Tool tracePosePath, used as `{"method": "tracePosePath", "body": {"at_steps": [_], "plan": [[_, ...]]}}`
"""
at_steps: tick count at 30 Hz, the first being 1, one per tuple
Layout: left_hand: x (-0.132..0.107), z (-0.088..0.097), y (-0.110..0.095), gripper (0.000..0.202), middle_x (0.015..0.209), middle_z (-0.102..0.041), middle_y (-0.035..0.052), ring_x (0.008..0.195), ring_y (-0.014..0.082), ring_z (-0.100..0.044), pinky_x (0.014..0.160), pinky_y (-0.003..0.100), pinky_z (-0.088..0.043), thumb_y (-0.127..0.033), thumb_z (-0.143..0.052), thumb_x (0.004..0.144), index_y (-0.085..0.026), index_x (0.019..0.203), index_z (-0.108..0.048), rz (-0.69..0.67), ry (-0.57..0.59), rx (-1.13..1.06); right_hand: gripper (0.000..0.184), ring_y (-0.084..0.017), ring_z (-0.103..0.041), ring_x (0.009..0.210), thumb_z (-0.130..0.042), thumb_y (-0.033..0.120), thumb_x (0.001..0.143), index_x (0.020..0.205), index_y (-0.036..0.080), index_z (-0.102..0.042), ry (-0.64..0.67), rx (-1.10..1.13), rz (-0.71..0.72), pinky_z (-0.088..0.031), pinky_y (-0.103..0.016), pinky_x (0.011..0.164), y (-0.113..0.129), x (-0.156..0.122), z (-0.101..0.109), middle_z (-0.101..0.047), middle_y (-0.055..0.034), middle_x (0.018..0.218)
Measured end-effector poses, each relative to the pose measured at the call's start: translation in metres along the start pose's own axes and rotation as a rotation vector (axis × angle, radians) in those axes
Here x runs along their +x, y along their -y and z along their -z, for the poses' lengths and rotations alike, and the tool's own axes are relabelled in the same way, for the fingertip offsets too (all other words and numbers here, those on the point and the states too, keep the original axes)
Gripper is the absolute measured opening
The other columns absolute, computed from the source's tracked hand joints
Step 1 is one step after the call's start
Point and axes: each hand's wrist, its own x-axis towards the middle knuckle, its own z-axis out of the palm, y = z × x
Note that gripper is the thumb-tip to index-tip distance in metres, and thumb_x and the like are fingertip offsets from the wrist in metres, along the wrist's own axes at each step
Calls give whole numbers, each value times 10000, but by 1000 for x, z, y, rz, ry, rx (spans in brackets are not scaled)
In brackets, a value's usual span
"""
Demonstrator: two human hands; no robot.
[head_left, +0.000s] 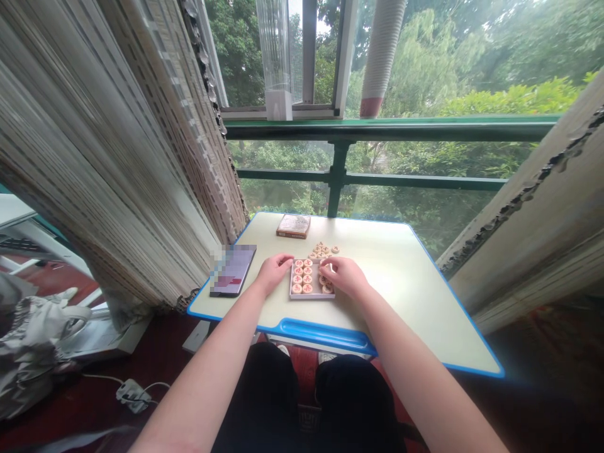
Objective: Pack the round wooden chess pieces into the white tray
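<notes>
A shallow open box [312, 297] sits on the table, with round wooden Chinese chess pieces [307, 279] laid inside. The two columns on the left carry red characters. On the right side, dark-marked pieces [327, 289] are partly covered by my right hand [348, 275]. That hand is over the box's upper right part, thumb and fingers pinched together at a chess piece mostly hidden by the fingertips. At the box's upper left edge, my left hand [274, 272] has its fingertips and thumb against the wall. Several loose pieces [321, 250] lie heaped just behind the box.
A flat brown box lid [293, 226] lies at the table's back. Near the left edge is a tablet or large phone [236, 272], partly blurred out. The table [406, 302] has a blue rim and a blue front groove [325, 336]. Curtains [155, 145] hang on both sides.
</notes>
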Motion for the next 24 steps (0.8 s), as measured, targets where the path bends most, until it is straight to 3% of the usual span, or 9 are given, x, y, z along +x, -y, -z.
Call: {"method": "tracePosePath", "body": {"at_steps": [12,17,24], "plan": [[-1,1,-3,285,968,-682,67,930,193,-608,870,318,-448,-335,-550,737,-163,936,-657,-1,3,21,213,-103,-458,557,-531,313,721,841,210,-674,9,73,31,-319,-211,534,-2,0,1,-552,17,613],[-1,1,-2,279,963,-682,66,926,196,-609,871,325,-445,-330,-540,743,-163,933,-659,-22,3,24,182,-97,-438,541,-580,328,693,786,205,-677,122,79,121,-306,-211,527,3,-5,5,-529,25,576],[2,0,3,277,937,-686,71,913,202,-610,857,331,-450,-328,-561,726,-161,920,-666,-25,-7,-14,136,-94,-447,533,-597,292,672,737,202,-675,158,64,59,-297,-208,509,5,-5,5,-562,19,588]]}}
